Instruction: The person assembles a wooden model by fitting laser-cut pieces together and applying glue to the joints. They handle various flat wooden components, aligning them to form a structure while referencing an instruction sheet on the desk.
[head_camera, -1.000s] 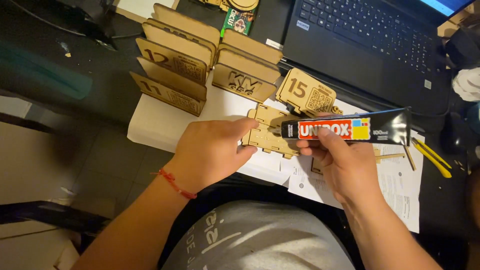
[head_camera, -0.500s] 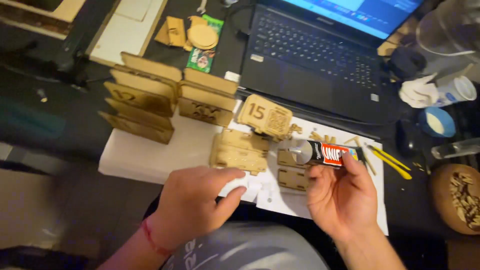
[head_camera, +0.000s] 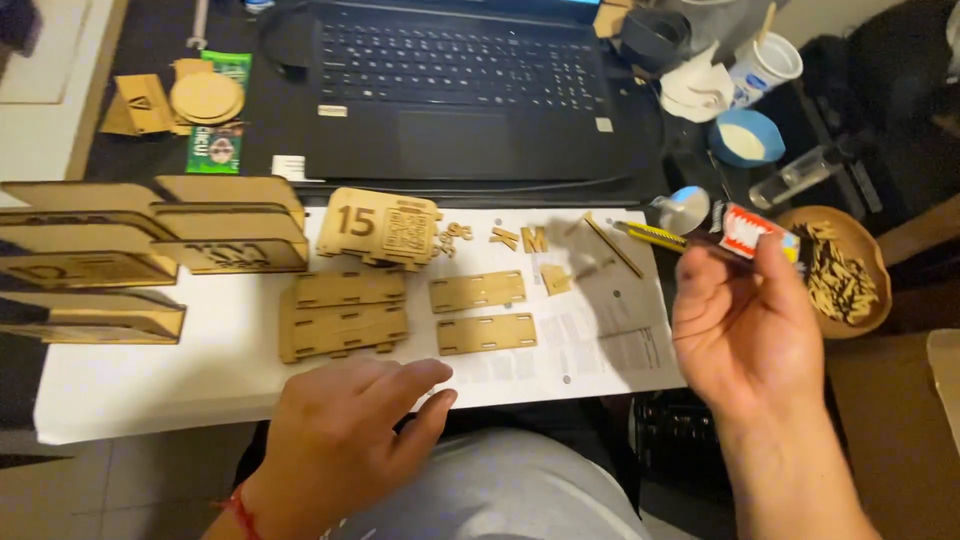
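Glue tube pinched in my right hand, right of centre in the frame.

I see the right hand grasping the red-and-white tube by its body, silver nozzle end pointing left, raised above the white sheet. My left hand rests at the sheet's near edge, low and centre-left, fingers loosely spread and grasping nothing. Just above it lie flat wooden panels and two smaller slotted strips. Further up sits a numbered wooden plaque, with a yellow utility knife beside the tube. A laptop fills the upper centre, stacked wooden boxes the left edge.
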